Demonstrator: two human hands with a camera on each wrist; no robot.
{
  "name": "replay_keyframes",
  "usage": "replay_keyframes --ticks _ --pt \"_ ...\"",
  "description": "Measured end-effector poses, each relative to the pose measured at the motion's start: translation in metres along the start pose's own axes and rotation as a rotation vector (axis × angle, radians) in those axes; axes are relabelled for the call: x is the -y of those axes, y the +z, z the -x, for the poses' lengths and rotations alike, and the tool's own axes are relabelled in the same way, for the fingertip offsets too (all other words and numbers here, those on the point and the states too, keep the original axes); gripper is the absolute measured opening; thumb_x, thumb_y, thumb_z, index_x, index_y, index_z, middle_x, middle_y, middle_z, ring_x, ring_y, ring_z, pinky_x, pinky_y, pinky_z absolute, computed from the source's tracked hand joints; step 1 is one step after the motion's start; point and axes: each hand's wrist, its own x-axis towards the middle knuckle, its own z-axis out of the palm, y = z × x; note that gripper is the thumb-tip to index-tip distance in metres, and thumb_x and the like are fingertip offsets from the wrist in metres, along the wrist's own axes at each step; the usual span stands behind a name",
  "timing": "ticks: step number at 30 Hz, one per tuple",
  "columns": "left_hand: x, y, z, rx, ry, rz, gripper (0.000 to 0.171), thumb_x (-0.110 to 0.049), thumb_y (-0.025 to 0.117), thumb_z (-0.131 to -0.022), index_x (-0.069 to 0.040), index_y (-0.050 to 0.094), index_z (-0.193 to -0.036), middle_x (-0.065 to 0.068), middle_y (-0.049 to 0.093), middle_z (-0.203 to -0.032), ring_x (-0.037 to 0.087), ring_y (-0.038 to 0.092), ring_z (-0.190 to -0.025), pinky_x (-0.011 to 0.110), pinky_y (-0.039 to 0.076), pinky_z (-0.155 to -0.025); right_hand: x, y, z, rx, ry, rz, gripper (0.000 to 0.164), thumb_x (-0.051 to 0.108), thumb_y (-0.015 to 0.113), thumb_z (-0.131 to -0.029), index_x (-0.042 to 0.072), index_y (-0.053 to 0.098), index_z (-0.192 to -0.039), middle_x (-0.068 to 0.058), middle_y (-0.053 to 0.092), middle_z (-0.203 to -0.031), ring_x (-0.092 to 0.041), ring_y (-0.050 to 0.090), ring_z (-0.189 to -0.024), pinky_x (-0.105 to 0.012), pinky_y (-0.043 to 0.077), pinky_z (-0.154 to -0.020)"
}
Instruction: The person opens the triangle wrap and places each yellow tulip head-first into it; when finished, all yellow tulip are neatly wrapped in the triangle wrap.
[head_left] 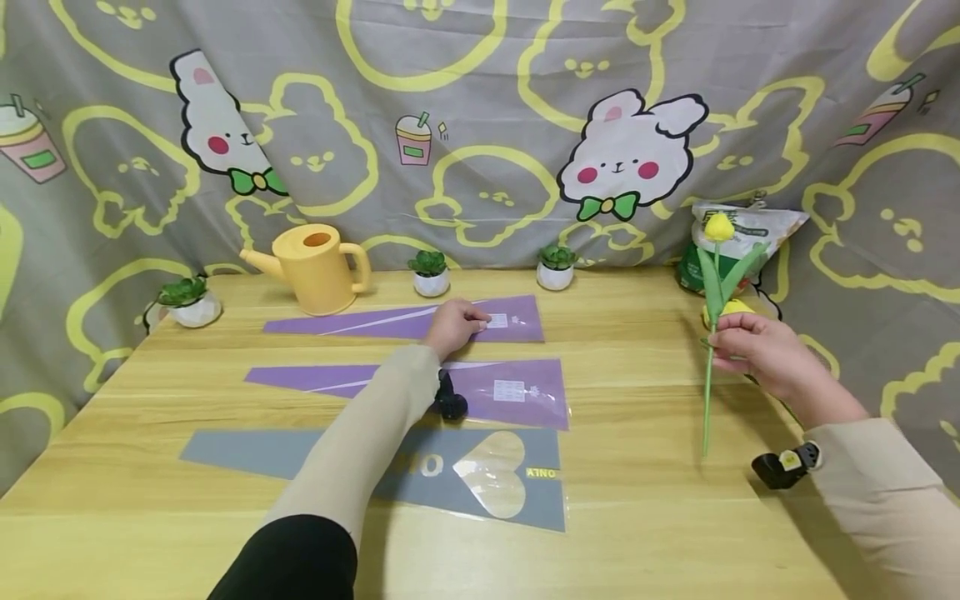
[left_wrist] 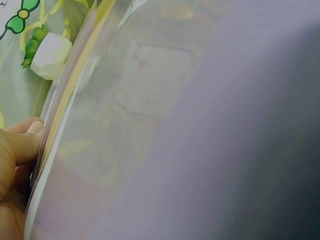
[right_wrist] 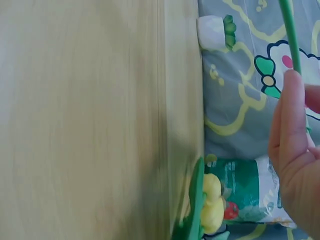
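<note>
My right hand (head_left: 765,354) pinches the green stem of a yellow artificial tulip (head_left: 717,283). It hangs upright over the table's right side, bloom up; the right wrist view shows the stem (right_wrist: 290,35) passing the fingers. On the left, three flat tapered flower sleeves lie in rows. At the farthest purple sleeve (head_left: 517,333), my left hand (head_left: 452,327) pinches with thumb and fingertips together at the film, beside a small white printed square. A second purple sleeve (head_left: 540,404) and a grey sleeve (head_left: 543,500) with a heart window lie nearer, partly under the left forearm.
A yellow watering can (head_left: 318,279) and three small potted succulents (head_left: 431,273) line the back edge of the wooden table (head_left: 637,533). Behind the right hand are more yellow flowers (right_wrist: 212,205) and a green-and-white bag (right_wrist: 245,185). A patterned curtain (head_left: 480,75) hangs behind.
</note>
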Motion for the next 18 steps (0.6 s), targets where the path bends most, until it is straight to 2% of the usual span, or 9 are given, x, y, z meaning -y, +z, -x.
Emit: replay_keyframes --ticks 3,8,12,18 --pt "0.000 0.001 0.000 -0.006 -0.025 0.016 0.015 -0.008 0.065 -0.085 -0.006 0.073 -0.098 0.011 0.067 -0.107 0.025 0.059 -0.105 0.035 0.043 -0.095 -0.002 0.006 -0.003 -0.024 -0.007 -0.087 0.013 -0.004 0.051 -0.090 0.009 0.054 -0.088 0.002 0.056 -0.080 -0.009 0.061 -0.071 -0.022 0.054 -0.065" --pt "-0.002 0.002 0.000 -0.014 -0.051 0.023 0.015 -0.008 0.065 -0.085 -0.007 0.073 -0.098 0.010 0.068 -0.107 0.024 0.059 -0.107 0.035 0.043 -0.096 -0.003 0.019 -0.010 -0.079 -0.026 -0.165 0.011 -0.003 0.055 -0.088 0.008 0.056 -0.087 0.002 0.058 -0.078 -0.009 0.060 -0.068 -0.021 0.054 -0.064" --pt "-0.003 0.001 -0.001 -0.011 -0.071 0.015 0.015 -0.009 0.064 -0.086 -0.007 0.073 -0.098 0.009 0.068 -0.107 0.023 0.058 -0.108 0.035 0.043 -0.096 -0.002 0.030 -0.017 -0.145 -0.037 -0.219 0.009 0.001 0.058 -0.088 0.008 0.053 -0.090 0.002 0.059 -0.078 -0.008 0.060 -0.068 -0.020 0.054 -0.064" --pt "-0.003 0.002 -0.002 -0.012 -0.077 -0.008 0.015 -0.009 0.061 -0.088 -0.007 0.072 -0.098 0.009 0.068 -0.106 0.023 0.058 -0.107 0.034 0.043 -0.095 -0.002 0.049 -0.031 -0.288 -0.084 -0.394 0.013 -0.005 0.054 -0.087 0.007 0.048 -0.088 0.000 0.057 -0.075 -0.010 0.061 -0.064 -0.021 0.054 -0.061"
